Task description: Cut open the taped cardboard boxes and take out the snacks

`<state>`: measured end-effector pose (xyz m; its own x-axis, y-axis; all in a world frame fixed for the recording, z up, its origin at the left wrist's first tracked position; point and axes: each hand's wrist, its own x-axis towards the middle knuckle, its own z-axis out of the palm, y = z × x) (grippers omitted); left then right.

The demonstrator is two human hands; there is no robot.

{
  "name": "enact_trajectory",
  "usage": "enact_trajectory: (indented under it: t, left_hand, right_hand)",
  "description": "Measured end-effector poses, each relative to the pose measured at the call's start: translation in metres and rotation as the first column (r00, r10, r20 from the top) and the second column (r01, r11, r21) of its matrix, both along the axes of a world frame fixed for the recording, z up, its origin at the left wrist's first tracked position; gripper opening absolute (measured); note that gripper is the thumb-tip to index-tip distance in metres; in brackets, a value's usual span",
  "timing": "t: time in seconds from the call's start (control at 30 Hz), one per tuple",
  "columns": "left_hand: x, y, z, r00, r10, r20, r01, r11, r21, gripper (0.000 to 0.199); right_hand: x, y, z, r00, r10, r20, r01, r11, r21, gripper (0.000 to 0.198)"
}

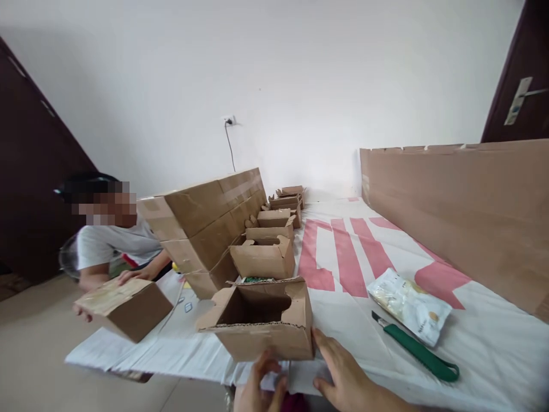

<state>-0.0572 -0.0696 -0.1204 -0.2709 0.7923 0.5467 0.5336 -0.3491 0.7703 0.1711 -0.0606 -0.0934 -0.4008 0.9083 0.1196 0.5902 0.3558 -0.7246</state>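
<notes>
While your right hand rests at the bottom centre of the frame with its fingers spread loosely against the lower right corner of the open brown cardboard box, your left hand sits just below the box's front edge, fingers curled, and you cannot tell whether it pinches anything. The box stands on the white and red printed sheet at lower centre, first of a row of similar small open cartons running back beside a stack of large closed brown cartons. At lower right lie a green-handled utility knife and a white plastic packet, and at lower left another person's hands hold a closed brown carton.
</notes>
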Motion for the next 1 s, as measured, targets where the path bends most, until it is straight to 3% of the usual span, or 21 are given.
enact_trajectory:
  t: [0.13,0.37,0.6,0.8,0.9,0.97,1.0]
  left_hand:
    - [0.025,0.023,0.013,0.999,-0.001,-0.033,-0.004,0.987,-0.163,0.047]
    - [0.005,0.075,0.042,0.975,0.072,-0.210,-0.130,0.951,-0.279,0.033]
    - [-0.001,0.081,0.031,0.943,0.073,-0.324,-0.157,0.957,-0.243,0.027]
    - [-0.008,0.077,0.023,0.896,0.022,-0.444,-0.147,0.957,-0.248,0.035]
    - [-0.013,0.078,0.020,0.847,-0.039,-0.530,-0.121,0.956,-0.265,0.028]
    - [-0.010,0.075,0.018,0.844,-0.091,-0.528,-0.058,0.965,-0.258,0.025]
    - [-0.004,0.072,0.017,0.849,-0.130,-0.512,0.003,0.970,-0.242,0.024]
  right_hand:
    - [-0.001,-0.001,0.000,0.997,0.039,0.068,-0.039,0.999,0.008,0.087]
    - [0.001,0.000,0.005,0.976,0.120,0.183,-0.112,0.992,-0.057,0.074]
    - [0.000,-0.004,0.013,0.977,0.126,0.171,-0.123,0.992,-0.031,0.064]
    - [0.031,-0.026,0.013,0.998,0.044,0.036,-0.050,0.979,0.197,0.048]
    - [0.080,-0.032,0.012,0.984,-0.178,-0.025,0.174,0.906,0.387,0.036]
    - [0.124,-0.032,0.014,0.911,-0.401,-0.094,0.398,0.798,0.453,0.032]
    - [0.148,-0.031,0.015,0.834,-0.538,-0.127,0.533,0.722,0.442,0.032]
